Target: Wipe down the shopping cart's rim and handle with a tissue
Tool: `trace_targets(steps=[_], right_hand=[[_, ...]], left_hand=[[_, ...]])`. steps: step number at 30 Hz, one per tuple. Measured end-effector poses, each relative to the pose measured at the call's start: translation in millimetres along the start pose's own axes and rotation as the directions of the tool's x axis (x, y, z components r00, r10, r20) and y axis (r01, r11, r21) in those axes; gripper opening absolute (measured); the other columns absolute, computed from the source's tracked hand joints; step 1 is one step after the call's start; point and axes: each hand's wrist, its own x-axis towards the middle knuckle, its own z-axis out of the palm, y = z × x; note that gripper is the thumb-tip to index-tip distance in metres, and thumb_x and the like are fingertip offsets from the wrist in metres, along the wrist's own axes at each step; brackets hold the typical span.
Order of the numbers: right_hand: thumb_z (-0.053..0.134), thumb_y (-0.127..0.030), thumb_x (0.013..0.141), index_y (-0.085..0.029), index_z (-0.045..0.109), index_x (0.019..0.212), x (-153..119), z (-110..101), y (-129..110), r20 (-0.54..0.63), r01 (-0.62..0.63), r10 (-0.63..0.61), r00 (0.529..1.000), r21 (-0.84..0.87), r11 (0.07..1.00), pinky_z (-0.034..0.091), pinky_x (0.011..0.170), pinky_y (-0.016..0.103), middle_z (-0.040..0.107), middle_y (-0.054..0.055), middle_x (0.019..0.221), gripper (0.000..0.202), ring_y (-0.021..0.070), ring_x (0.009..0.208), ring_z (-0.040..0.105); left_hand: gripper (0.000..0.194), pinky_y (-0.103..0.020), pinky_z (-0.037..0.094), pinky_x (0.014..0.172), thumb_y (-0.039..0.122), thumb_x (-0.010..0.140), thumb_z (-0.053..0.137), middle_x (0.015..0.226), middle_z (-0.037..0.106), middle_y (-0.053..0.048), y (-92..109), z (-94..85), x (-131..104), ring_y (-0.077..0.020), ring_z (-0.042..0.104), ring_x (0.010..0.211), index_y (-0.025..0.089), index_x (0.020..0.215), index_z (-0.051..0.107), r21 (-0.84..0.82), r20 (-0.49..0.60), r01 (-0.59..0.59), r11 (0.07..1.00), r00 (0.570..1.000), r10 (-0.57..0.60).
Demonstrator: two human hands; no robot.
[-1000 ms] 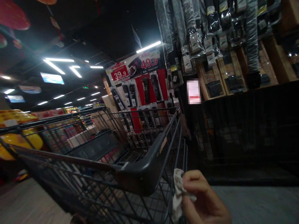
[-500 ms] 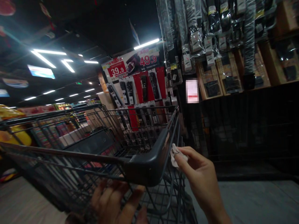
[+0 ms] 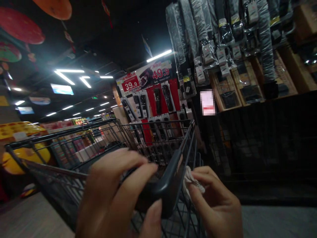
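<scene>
A dark shopping cart [image 3: 170, 180] with a wire basket fills the lower middle of the view. My left hand [image 3: 114, 195] hovers at the near corner of its handle, fingers curved and apart, with nothing seen in them. Its thumb is near the rounded corner; whether it touches cannot be told. To the right of that corner, my right hand [image 3: 215, 201] pinches a crumpled white tissue [image 3: 192, 183] between thumb and fingers. The tissue lies against the outer side of the cart's rail.
Packaged belts [image 3: 195, 36] hang at the upper right, above boxed goods [image 3: 250, 82]. Behind the cart is a red display rack [image 3: 174, 94] under price signs [image 3: 131, 85]. A yellow inflatable-looking object [image 3: 15, 162] is at the far left.
My left hand has risen from below the handle to above and in front of it. My right hand still holds the tissue by the rail. The view has shifted slightly left and up.
</scene>
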Motion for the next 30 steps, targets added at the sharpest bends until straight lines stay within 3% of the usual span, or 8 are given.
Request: trace_targets(steps=[3, 6, 8, 13, 18, 21, 26, 30], right_hand=[[0.066, -0.020, 0.080, -0.020, 0.071, 0.085, 6.4, 2.6, 0.4, -0.003, -0.043, 0.043, 0.999, -0.002, 0.999, 0.052, 0.059, 0.022, 0.063, 0.004, 0.078, 0.007, 0.0144, 0.071, 0.064], [0.066, -0.018, 0.079, -0.020, 0.071, 0.083, 7.1, 4.5, -6.6, -0.030, -0.010, 0.011, 0.999, 0.016, 1.000, 0.053, 0.059, 0.021, 0.063, 0.004, 0.077, 0.006, 0.0142, 0.071, 0.064], [0.066, -0.015, 0.078, -0.021, 0.071, 0.082, 4.1, 6.8, -12.8, -0.015, 0.046, -0.046, 0.999, 0.054, 0.997, 0.052, 0.057, 0.021, 0.063, 0.004, 0.075, 0.008, 0.0140, 0.070, 0.064], [0.063, -0.013, 0.080, -0.023, 0.071, 0.086, 7.8, 14.2, -7.6, -0.079, 0.118, -0.113, 0.990, 0.063, 0.991, 0.051, 0.055, 0.019, 0.062, 0.003, 0.082, 0.015, 0.0121, 0.070, 0.063], [0.062, -0.019, 0.082, -0.023, 0.072, 0.088, 34.1, 14.1, 18.5, -0.199, 0.007, -0.007, 0.980, -0.002, 1.000, 0.049, 0.057, 0.019, 0.061, 0.001, 0.088, 0.012, 0.0099, 0.071, 0.060], [0.063, -0.020, 0.083, -0.023, 0.072, 0.088, 31.5, 12.8, 15.5, -0.149, -0.025, 0.029, 0.988, 0.029, 0.999, 0.050, 0.061, 0.020, 0.061, 0.001, 0.088, 0.011, 0.0110, 0.076, 0.061], [0.062, -0.017, 0.084, -0.026, 0.071, 0.090, 5.5, 13.8, -10.4, 0.001, 0.032, -0.033, 0.999, 0.081, 0.996, 0.050, 0.058, 0.019, 0.060, 0.001, 0.086, 0.014, 0.0110, 0.075, 0.062], [0.061, -0.015, 0.084, -0.024, 0.071, 0.090, 12.6, 14.6, -6.7, -0.043, 0.062, -0.062, 0.997, 0.006, 0.998, 0.049, 0.060, 0.019, 0.060, 0.001, 0.088, 0.014, 0.0110, 0.077, 0.061]], left_hand=[[0.026, -0.028, 0.053, 0.066, 0.035, 0.089, 0.043, 0.088, 0.066, -0.003, 0.7, 3.8, 55.0, -0.0153, 0.063, 0.077, 0.021, 0.102, 0.060, -0.139, 0.269, -0.092, 0.986, 0.955, 0.127], [0.032, -0.027, 0.050, 0.055, 0.042, 0.090, 0.038, 0.069, 0.066, 0.001, 3.6, 8.1, 81.0, -0.0142, 0.061, 0.056, 0.024, 0.095, 0.065, -0.170, 0.554, -0.027, 0.985, 0.824, 0.118], [0.035, -0.028, 0.049, 0.052, 0.039, 0.089, 0.036, 0.068, 0.067, 0.001, 4.5, 10.0, 86.1, -0.0158, 0.062, 0.054, 0.024, 0.097, 0.066, -0.154, 0.642, -0.006, 0.988, 0.760, 0.105], [0.033, -0.025, 0.048, 0.050, 0.031, 0.084, 0.033, 0.068, 0.067, 0.002, 2.8, 12.7, 89.0, -0.0144, 0.064, 0.056, 0.023, 0.091, 0.065, -0.270, 0.679, 0.070, 0.960, 0.721, 0.139], [0.032, -0.024, 0.050, 0.055, 0.029, 0.082, 0.031, 0.068, 0.066, 0.004, 1.3, 16.2, 91.4, -0.0127, 0.065, 0.059, 0.024, 0.084, 0.063, -0.353, 0.674, 0.167, 0.921, 0.728, 0.126], [0.034, -0.025, 0.051, 0.056, 0.029, 0.081, 0.031, 0.067, 0.066, 0.003, 1.3, 20.4, 89.9, -0.0141, 0.066, 0.061, 0.024, 0.088, 0.065, -0.340, 0.673, 0.183, 0.922, 0.732, 0.103], [0.040, -0.032, 0.055, 0.064, 0.030, 0.080, 0.031, 0.077, 0.070, -0.001, 1.8, 25.5, 86.7, -0.0186, 0.070, 0.074, 0.021, 0.100, 0.064, -0.277, 0.666, 0.167, 0.946, 0.743, 0.063], [0.037, -0.031, 0.054, 0.064, 0.031, 0.080, 0.030, 0.071, 0.067, 0.001, 2.7, 26.1, 87.3, -0.0166, 0.067, 0.068, 0.022, 0.093, 0.064, -0.311, 0.691, 0.226, 0.923, 0.721, 0.057]])
